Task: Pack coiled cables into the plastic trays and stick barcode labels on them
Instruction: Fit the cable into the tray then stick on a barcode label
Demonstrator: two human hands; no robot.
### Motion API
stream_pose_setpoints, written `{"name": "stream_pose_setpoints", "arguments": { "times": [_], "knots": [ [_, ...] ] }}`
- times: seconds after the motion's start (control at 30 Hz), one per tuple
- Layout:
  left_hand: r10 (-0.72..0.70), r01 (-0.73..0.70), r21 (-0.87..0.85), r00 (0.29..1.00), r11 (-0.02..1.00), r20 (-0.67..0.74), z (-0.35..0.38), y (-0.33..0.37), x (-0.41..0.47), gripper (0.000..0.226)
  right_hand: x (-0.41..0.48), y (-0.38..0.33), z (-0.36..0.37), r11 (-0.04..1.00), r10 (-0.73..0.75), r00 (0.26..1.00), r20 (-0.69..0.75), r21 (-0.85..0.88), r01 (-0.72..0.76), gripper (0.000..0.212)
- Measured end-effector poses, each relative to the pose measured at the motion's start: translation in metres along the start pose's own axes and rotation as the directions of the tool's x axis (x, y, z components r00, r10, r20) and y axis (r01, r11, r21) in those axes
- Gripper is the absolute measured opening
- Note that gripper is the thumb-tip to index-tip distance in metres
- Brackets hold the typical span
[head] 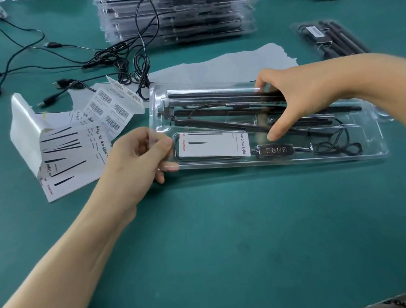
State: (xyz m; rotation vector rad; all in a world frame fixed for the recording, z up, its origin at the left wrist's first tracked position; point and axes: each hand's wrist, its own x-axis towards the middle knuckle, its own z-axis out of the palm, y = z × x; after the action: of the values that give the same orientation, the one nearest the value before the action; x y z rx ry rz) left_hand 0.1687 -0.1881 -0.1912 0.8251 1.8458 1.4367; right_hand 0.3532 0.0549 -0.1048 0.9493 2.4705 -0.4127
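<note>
Across pretty much the whole frame is the green table. At top centre sits a tall stack of packed trays, with a loose cable draped down its front.

Dead centre is the clear plastic tray lying flat, with black rods in the far half. The near half has a white card, a button controller and the coiled cable at its right end.

Behind the tray lies a torn white sheet. Fanned leaflets are at left, just beside the tray. A tangle of loose cables fills the upper left, and one more packed tray lies upper right.

The barcode labels curl up between the leaflets and the tray's left end.

The left hand has curled fingers pinching the tray's left end. The right hand arches wide over the rods, thumb on the near side and fingertips on the far side, clasping them and covering their middle.
</note>
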Motion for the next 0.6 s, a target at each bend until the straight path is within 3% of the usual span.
{"name": "stream_pose_setpoints", "arguments": {
  "times": [0.2,0.3,0.4,0.47,0.53,0.6],
  "knots": [
    [0.05,-0.045,-0.098,0.998,0.994,0.048,0.0,0.003,-0.005,0.011,-0.007,-0.002,-0.006,1.0,0.005,1.0,-0.028,0.03,-0.005,0.103],
    [0.08,-0.022,-0.41,0.989,0.912,0.124,0.0,0.007,-0.005,0.021,-0.009,-0.005,-0.012,0.992,0.009,0.999,-0.04,0.127,-0.004,0.109],
    [0.115,0.004,-0.663,0.984,0.749,0.136,0.002,0.011,-0.004,0.007,-0.01,-0.011,-0.01,0.966,0.021,0.999,-0.047,0.257,-0.008,0.114],
    [0.133,0.022,-0.642,0.972,0.767,0.193,0.006,0.011,-0.006,0.026,-0.012,-0.019,-0.004,0.954,0.026,0.997,-0.072,0.298,-0.003,0.117],
    [0.147,0.024,-0.522,0.948,0.852,0.284,0.016,0.011,-0.014,0.045,-0.014,-0.028,0.007,0.944,0.048,0.992,-0.118,0.329,-0.007,0.117],
    [0.104,0.053,-0.428,0.937,0.902,0.334,0.031,0.011,-0.023,0.049,-0.017,-0.037,0.021,0.899,0.068,0.986,-0.151,0.439,0.005,0.098]
  ]
}}
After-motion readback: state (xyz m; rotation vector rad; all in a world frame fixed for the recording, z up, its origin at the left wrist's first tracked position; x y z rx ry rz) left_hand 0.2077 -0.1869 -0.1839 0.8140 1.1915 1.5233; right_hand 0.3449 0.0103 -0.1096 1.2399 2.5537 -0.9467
